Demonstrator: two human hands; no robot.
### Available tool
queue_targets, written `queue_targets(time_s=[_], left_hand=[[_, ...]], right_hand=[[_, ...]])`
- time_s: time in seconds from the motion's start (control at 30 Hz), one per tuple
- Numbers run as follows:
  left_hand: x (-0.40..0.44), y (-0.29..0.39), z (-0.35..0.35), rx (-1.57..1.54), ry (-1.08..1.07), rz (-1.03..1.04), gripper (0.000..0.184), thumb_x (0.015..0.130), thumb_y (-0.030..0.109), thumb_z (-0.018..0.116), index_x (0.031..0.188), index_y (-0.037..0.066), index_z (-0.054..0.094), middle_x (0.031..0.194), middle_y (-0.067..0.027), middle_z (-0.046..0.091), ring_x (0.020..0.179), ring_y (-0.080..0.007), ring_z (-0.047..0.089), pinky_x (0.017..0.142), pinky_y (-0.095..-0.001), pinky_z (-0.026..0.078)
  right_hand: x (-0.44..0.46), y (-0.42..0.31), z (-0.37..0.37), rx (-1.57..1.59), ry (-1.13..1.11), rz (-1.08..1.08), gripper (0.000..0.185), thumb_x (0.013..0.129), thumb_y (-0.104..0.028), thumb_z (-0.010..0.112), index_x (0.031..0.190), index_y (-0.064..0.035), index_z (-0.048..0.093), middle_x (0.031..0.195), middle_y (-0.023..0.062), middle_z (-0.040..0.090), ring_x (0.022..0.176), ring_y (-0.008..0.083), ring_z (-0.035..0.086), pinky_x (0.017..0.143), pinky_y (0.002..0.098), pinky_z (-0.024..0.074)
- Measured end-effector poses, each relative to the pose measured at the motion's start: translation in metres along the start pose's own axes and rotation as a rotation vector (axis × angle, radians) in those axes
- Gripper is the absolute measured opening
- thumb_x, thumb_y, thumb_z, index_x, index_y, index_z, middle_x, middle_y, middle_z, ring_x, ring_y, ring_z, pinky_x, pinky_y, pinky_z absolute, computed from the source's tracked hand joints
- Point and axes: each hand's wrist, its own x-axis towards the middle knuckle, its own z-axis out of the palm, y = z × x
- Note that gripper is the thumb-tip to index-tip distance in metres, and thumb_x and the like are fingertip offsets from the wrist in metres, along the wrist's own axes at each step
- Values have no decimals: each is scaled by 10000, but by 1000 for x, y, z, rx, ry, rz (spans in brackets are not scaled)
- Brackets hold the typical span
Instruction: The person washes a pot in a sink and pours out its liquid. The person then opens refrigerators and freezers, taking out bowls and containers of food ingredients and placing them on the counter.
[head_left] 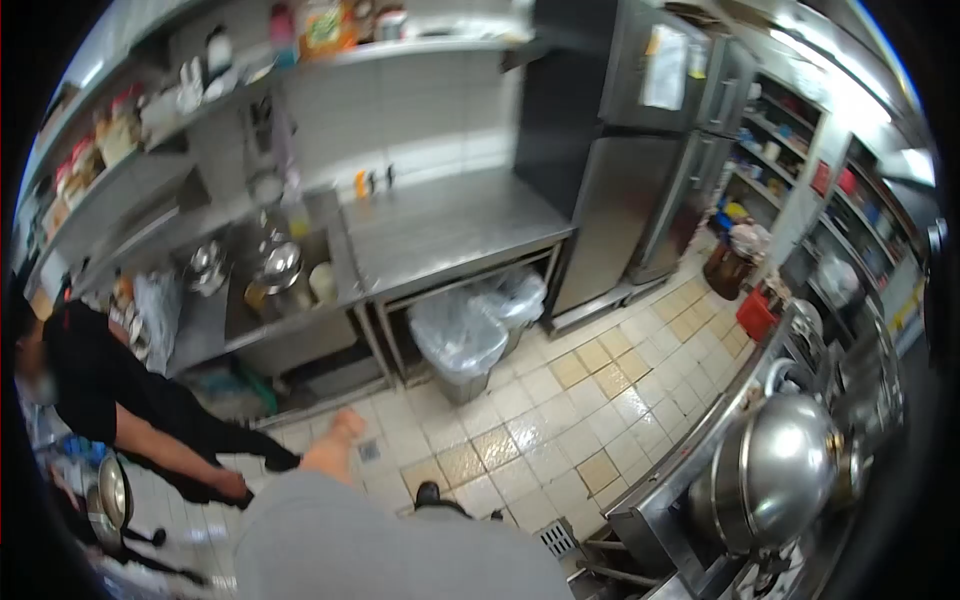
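Note:
My left hand [347, 425] reaches out low from my grey sleeve, above the tiled floor in front of the steel counter. It is small and blurred, so its fingers cannot be made out, and nothing shows in it. The nearest things are the sink unit and a waste bin [466, 384] with a clear plastic liner under the counter. My right hand is out of view. A dark shoe [428, 494] shows below my body.
A person in black [100, 375] stands at left. Metal pots [283, 264] sit in the sink. A steel counter [450, 232] and a steel fridge [632, 215] line the wall. At right, a big domed steel pot [785, 470] stands on the stove side. Light reflects off the floor tiles [525, 432].

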Motion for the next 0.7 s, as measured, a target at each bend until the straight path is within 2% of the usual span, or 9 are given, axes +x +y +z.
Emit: queue_targets(time_s=[0.03,0.1,0.17,0.3,0.37,0.47,0.53,0.63,0.7], left_hand=[[17,-67,65,-385,24,-300,338,882,144,573,1167,42,723,1271,-195,666,1209,-375,619,1004,-473,500],[-70,-102,34,-906,96,-882,272,787,103,647,1029,43,756,1175,-190,702,980,-383,699,844,-478,565],[-85,-126,54,-944,-24,-970,288,789,105,620,1032,29,754,1142,-205,708,1001,-369,697,832,-471,566],[0,-126,179,-753,-29,-555,528,906,351,567,1268,-25,643,1384,-240,575,1307,-362,543,1089,-432,441],[-12,-104,110,-586,-149,-133,579,909,435,558,1277,-4,638,1354,-246,587,1274,-374,557,1078,-427,446],[6,-77,27,-685,-54,21,531,906,432,614,1256,34,650,1246,-231,657,1166,-372,626,1006,-429,494],[12,-66,-5,-1061,173,-154,492,896,377,664,1253,39,641,1226,-220,669,1154,-356,635,981,-418,506],[7,-54,-55,-1407,231,-400,462,898,338,681,1247,39,635,1198,-212,682,1140,-343,644,970,-413,511],[-2,-40,-46,-1409,273,-465,453,918,337,647,1253,33,630,1182,-229,681,1115,-354,652,968,-421,513]], right_hand=[[1,-19,12,10,-64,-37,569,958,-404,599,1426,-93,515,1355,226,565,1259,371,543,1016,449,438],[7,-53,40,30,-199,-89,577,952,-421,607,1420,-94,520,1334,237,579,1238,378,560,1000,455,450],[15,-82,67,31,-320,-104,586,947,-439,614,1413,-96,524,1312,248,593,1218,386,577,984,461,462],[54,-133,121,-17,-570,-116,605,936,-475,629,1400,-99,533,1269,269,620,1177,401,610,953,472,487],[95,-152,155,-92,-746,-191,614,930,-493,636,1393,-101,537,1247,280,634,1156,409,627,937,478,499],[175,-192,217,-212,-974,-474,586,947,-504,598,1348,-79,549,1232,284,629,1110,439,617,901,486,494],[229,-229,267,-201,-997,-531,584,952,-514,584,1323,-63,560,1229,274,629,1097,443,609,890,498,494],[353,-237,391,-311,-625,-812,633,844,-348,739,1342,-18,527,1133,230,653,965,379,664,794,510,538],[380,-392,353,-438,-638,-711,737,866,-393,712,1397,52,462,1268,290,603,1059,445,635,899,514,518]])
